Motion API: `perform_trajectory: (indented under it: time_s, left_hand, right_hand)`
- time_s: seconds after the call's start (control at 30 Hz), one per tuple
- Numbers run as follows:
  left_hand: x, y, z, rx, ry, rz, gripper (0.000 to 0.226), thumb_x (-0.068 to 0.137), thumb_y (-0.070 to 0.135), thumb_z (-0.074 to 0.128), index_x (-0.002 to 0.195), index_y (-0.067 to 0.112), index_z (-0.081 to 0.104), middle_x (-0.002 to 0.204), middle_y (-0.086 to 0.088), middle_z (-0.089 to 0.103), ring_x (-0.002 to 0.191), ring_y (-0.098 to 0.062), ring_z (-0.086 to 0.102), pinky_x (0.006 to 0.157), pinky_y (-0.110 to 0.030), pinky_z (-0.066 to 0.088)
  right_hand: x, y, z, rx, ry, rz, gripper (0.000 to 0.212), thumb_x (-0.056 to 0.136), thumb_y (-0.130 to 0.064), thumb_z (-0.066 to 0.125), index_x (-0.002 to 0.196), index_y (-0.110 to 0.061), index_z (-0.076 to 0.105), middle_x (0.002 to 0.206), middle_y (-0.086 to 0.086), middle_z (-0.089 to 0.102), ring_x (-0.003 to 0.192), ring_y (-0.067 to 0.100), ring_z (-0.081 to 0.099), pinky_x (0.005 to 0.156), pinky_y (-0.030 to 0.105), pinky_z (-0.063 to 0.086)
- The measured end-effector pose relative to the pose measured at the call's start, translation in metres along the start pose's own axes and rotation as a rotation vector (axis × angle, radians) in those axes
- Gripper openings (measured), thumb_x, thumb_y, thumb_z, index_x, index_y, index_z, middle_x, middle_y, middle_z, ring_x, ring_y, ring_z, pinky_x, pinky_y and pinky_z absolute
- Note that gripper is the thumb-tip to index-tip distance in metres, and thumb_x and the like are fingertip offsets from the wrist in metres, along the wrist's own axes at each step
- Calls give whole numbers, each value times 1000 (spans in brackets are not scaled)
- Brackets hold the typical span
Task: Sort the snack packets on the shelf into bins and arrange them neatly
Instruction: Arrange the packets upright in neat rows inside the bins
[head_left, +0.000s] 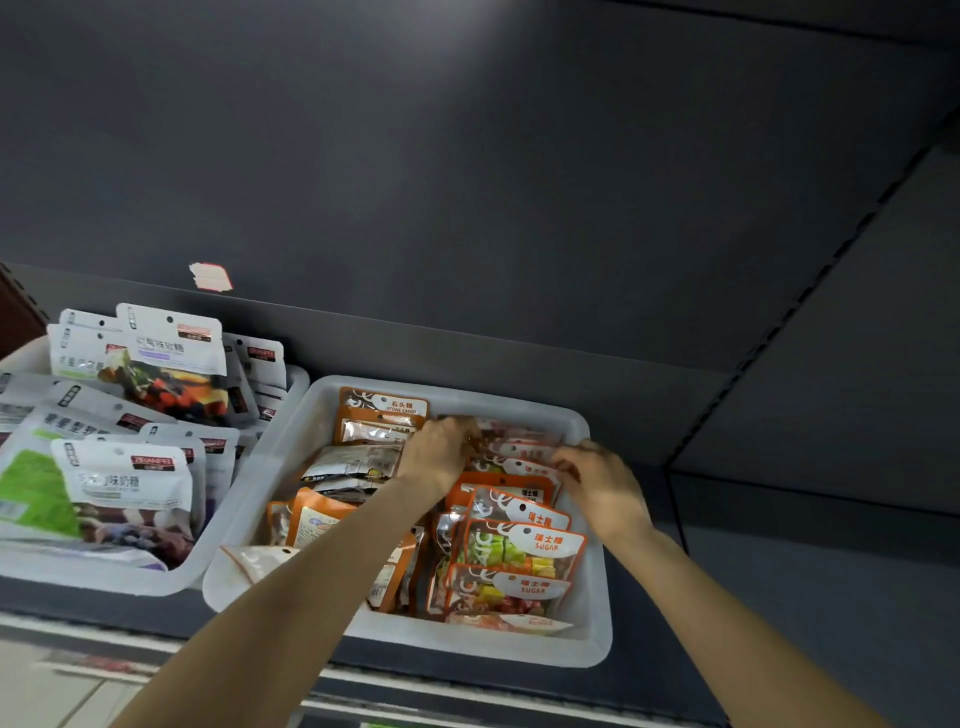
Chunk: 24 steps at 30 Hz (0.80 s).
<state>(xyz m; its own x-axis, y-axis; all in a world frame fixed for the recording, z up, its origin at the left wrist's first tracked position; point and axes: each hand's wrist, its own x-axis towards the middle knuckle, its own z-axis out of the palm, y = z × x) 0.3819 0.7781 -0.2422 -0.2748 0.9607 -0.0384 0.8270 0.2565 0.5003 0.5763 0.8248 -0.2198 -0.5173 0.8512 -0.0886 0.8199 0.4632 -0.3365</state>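
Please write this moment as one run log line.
both hands in right bin | left hand and right hand grip back orange packets | white packets in left bin

A small white and red sticker (210, 276) clings to the dark grey back panel (467, 182), low on the panel's left part. To the right of the sticker, well apart, a slotted upright strip (810, 291) runs diagonally up the panel's right side. Left of the sticker, at the frame edge, a reddish-brown post (18, 312) shows. Far below the sticker, at the bottom left corner, pale floor tiles (57, 696) are in view.
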Motion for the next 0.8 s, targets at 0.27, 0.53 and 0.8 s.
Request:
perform_trajectory:
  time_s: [0.27, 0.53, 0.8]
  left_hand:
    - [-11, -10, -23, -207, -158, 13, 33, 93, 20, 57, 126, 21, 51, 125, -4, 60, 109, -19, 61, 87, -26, 50]
    - [-12, -15, -14, 118, -430, -25, 33, 88, 30, 62, 119, 21, 55, 112, 4, 64, 103, -14, 57, 83, -25, 40]
    - [-22, -24, -22, -12, -291, 78, 11, 92, 22, 59, 103, 24, 59, 100, 5, 62, 93, -13, 58, 87, -32, 49]
  right_hand:
    - [9, -4, -2, -19, -159, -6, 27, 97, -21, 51, 122, -24, 59, 127, 0, 59, 111, 19, 59, 90, 35, 52]
    - [14, -14, 2, -150, 39, 49, 26, 99, -28, 46, 120, -20, 59, 121, 2, 58, 103, 19, 61, 76, 27, 51]
    - [13, -13, -2, -66, 47, 32, 40, 98, -21, 46, 137, -26, 43, 138, 1, 41, 126, 19, 43, 90, 32, 47]
